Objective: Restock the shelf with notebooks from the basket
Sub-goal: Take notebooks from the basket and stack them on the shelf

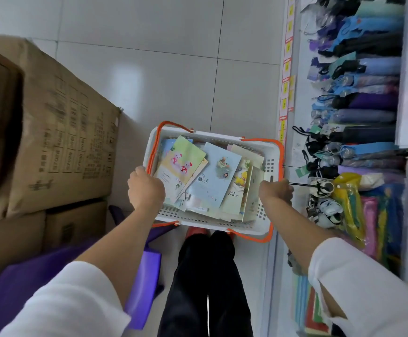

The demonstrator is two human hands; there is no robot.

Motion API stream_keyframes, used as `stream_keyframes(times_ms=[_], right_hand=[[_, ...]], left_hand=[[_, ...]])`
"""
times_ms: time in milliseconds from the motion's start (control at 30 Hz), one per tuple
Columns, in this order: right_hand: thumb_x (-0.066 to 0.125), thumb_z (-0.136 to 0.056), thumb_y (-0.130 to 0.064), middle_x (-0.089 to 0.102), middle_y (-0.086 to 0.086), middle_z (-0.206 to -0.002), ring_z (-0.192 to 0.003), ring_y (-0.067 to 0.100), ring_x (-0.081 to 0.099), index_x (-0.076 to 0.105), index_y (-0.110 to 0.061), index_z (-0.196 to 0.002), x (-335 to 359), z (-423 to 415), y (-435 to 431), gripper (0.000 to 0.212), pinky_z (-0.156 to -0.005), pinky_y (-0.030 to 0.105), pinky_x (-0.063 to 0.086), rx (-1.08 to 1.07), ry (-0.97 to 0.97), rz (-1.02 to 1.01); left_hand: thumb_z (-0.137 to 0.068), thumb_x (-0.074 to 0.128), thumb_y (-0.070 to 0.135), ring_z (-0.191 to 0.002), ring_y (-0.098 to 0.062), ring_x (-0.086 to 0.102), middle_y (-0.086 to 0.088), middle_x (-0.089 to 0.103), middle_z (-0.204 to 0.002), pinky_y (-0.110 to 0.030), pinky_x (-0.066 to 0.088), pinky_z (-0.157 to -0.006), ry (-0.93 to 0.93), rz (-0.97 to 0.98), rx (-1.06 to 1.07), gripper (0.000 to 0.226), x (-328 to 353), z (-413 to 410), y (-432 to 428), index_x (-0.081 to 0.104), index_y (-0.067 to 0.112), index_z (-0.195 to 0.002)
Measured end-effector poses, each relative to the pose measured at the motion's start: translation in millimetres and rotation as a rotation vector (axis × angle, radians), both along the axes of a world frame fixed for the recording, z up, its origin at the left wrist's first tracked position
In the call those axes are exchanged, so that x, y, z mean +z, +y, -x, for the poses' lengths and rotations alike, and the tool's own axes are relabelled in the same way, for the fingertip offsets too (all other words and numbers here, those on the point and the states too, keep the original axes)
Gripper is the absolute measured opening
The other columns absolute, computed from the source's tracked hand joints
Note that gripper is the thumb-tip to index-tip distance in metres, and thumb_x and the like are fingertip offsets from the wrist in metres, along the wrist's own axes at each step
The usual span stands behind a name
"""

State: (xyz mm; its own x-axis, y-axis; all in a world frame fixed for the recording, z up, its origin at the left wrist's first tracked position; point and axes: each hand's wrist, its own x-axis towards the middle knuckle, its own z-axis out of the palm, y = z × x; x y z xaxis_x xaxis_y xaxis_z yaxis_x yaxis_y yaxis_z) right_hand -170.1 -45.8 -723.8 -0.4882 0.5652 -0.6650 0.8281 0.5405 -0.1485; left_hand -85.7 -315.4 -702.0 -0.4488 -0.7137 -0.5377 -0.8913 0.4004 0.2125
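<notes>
A white plastic basket with orange handles is held in front of me above the tiled floor. It is filled with several notebooks: a pale blue notebook lies on top in the middle, and a green-and-yellow notebook with two bears sits at the left. My left hand grips the basket's left rim. My right hand grips its right rim. The shelf runs along the right side.
The shelf holds rows of folded umbrellas and packaged goods, with yellow price tags along its edge. Stacked cardboard boxes stand at the left. A purple bag lies beside my legs. The tiled floor stretches ahead.
</notes>
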Motion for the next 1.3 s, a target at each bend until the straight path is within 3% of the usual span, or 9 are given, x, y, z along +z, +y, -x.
stream_keyframes(times_ms=[167, 333, 467, 567, 700, 933, 1067, 1167, 1300], right_hand=[[0.053, -0.090, -0.015, 0.058, 0.005, -0.114, -0.105, 0.028, 0.057, 0.059, -0.010, -0.117, 6.3, 1.8, -3.3, 0.028, -0.087, 0.034, 0.047, 0.231, 0.168, 0.200], [0.050, -0.090, -0.017, 0.047, 0.005, -0.064, -0.064, 0.024, 0.044, 0.049, -0.015, -0.062, -2.1, -14.0, 5.0, 0.028, -0.053, 0.032, 0.032, 0.058, 0.060, 0.395], [0.060, -0.089, -0.030, 0.065, 0.009, -0.086, -0.082, 0.023, 0.061, 0.069, -0.005, -0.094, -19.4, -30.0, 21.5, 0.028, -0.079, 0.036, 0.052, -0.200, 0.014, 0.558], [0.057, -0.091, -0.030, 0.067, 0.006, -0.086, -0.085, 0.022, 0.065, 0.064, -0.009, -0.088, -40.1, -33.5, 32.0, 0.023, -0.084, 0.037, 0.054, -0.238, 0.032, 0.572], [0.057, -0.088, -0.019, 0.065, 0.006, -0.074, -0.064, 0.017, 0.060, 0.060, -0.011, -0.073, -60.3, -36.2, 40.1, 0.018, -0.060, 0.029, 0.048, -0.269, 0.080, 0.582], [0.054, -0.089, -0.010, 0.064, 0.008, -0.073, -0.066, 0.021, 0.059, 0.061, -0.008, -0.076, -88.5, -35.7, 45.1, 0.014, -0.063, 0.030, 0.045, -0.333, 0.146, 0.624], [0.055, -0.091, -0.009, 0.068, 0.012, -0.082, -0.062, 0.017, 0.061, 0.063, -0.005, -0.097, -98.5, -32.8, 37.5, 0.011, -0.050, 0.022, 0.044, -0.322, 0.240, 0.692], [0.055, -0.092, -0.009, 0.067, 0.014, -0.086, -0.061, 0.018, 0.061, 0.061, -0.005, -0.106, -98.6, -29.3, 37.6, 0.016, -0.050, 0.022, 0.042, -0.336, 0.309, 0.744], [0.055, -0.091, -0.006, 0.060, 0.013, -0.082, -0.060, 0.019, 0.053, 0.060, -0.003, -0.095, -92.9, -34.7, 37.0, 0.007, -0.055, 0.025, 0.036, -0.406, 0.384, 0.786]], left_hand=[[-0.090, 0.037, 0.009, -0.071, -0.026, 0.052, -0.008, 0.055, -0.088, -0.040, 0.044, -0.065, -0.050, -0.124, -0.095, 0.016, -10.4, 0.2, 36.5, 0.041, 0.011, -0.105], [-0.095, 0.031, 0.013, -0.086, -0.034, 0.056, -0.016, 0.060, -0.102, -0.041, 0.046, -0.074, -0.189, -0.210, -0.419, 0.020, -30.7, 10.9, 81.2, 0.044, 0.005, -0.109], [-0.094, 0.035, 0.012, -0.078, -0.031, 0.053, -0.019, 0.059, -0.103, -0.038, 0.042, -0.070, -0.168, -0.232, -0.456, 0.028, -51.1, 17.6, 103.1, 0.041, 0.000, -0.119], [-0.091, 0.040, 0.012, -0.071, -0.025, 0.050, -0.014, 0.056, -0.094, -0.035, 0.039, -0.066, -0.145, -0.216, -0.479, 0.027, -68.8, 22.9, 107.3, 0.043, 0.001, -0.116], [-0.091, 0.045, 0.018, -0.077, -0.028, 0.054, -0.009, 0.054, -0.090, -0.033, 0.040, -0.067, -0.120, -0.180, -0.476, 0.027, -92.5, 34.6, 105.2, 0.048, 0.002, -0.113], [-0.090, 0.049, 0.012, -0.060, -0.020, 0.041, -0.004, 0.039, -0.068, -0.027, 0.035, -0.053, -0.044, -0.497, -0.106, 0.011, -126.3, 53.4, 110.5, 0.050, 0.005, -0.099], [-0.088, 0.052, 0.013, -0.057, -0.020, 0.042, -0.007, 0.043, -0.067, -0.022, 0.031, -0.050, 0.026, -0.427, -0.140, 0.030, -141.7, 66.9, 105.3, 0.058, -0.004, -0.112], [-0.086, 0.052, 0.008, -0.054, -0.021, 0.041, -0.008, 0.042, -0.065, -0.024, 0.032, -0.050, 0.073, -0.437, -0.185, 0.006, -143.1, 87.5, 99.7, 0.049, 0.003, -0.088], [-0.084, 0.054, 0.007, -0.046, -0.015, 0.028, -0.004, 0.030, -0.056, -0.019, 0.022, -0.046, 0.117, -0.488, -0.310, 0.026, -144.6, 110.6, 93.0, 0.037, 0.011, -0.066]])
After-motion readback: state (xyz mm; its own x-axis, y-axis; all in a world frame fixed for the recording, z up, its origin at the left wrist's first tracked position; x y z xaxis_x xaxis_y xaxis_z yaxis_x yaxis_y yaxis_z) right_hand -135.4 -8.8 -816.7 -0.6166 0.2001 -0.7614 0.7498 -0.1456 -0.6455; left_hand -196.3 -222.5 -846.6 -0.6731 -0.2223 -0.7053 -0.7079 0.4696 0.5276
